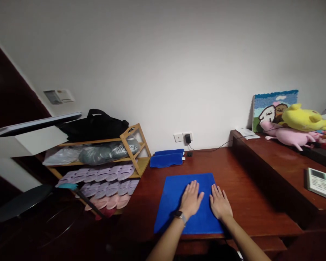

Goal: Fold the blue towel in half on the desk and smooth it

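Observation:
A blue cloth (171, 203) lies spread out flat on the dark red wooden desk (250, 195), its near edge close to the desk's front edge. My left hand (191, 199) rests palm down near the middle of the cloth, fingers stretched out and thumb apart; a watch (179, 215) is on that wrist. Over the cloth's right edge lies my right hand (220, 203), also palm down with fingers extended. Neither hand holds anything. Farther back, near the wall, sit folded blue cloths (167, 159) with small white tags.
A charger (188, 139) is plugged into the wall, its cable running right. On the raised right section are plush toys (290, 136), a fluffy picture (274, 108) and a calculator (319, 182). At left stands a wooden rack (141, 166) with purple and pink slippers and a black bag (97, 127).

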`<action>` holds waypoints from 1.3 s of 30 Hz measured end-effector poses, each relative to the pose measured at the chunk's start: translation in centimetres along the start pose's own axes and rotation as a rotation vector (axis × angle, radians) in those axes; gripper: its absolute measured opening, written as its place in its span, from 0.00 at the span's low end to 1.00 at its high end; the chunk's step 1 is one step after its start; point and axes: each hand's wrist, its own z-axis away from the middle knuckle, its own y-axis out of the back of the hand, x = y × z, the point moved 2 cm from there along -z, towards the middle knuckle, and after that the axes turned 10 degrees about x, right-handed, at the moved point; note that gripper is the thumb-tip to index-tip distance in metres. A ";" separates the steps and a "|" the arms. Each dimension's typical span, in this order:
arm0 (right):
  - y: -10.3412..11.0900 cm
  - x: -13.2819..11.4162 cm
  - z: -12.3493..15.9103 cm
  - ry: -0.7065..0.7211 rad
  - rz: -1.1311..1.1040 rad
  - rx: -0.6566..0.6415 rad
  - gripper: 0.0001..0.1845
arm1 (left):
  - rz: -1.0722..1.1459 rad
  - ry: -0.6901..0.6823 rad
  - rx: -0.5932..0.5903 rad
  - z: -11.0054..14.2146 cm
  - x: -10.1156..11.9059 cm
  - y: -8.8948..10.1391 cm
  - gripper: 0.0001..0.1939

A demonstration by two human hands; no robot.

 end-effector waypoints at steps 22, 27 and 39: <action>-1.4 0.2 0.3 0.005 0.082 0.048 0.37 | -0.123 0.321 0.004 10.0 -9.2 3.9 0.40; -0.7 -0.4 0.7 -0.008 0.135 0.050 0.36 | -0.145 0.320 0.015 10.0 -9.0 4.3 0.38; -1.0 0.0 6.8 0.006 0.073 0.044 0.37 | -0.151 0.306 0.048 9.7 -9.8 3.0 0.39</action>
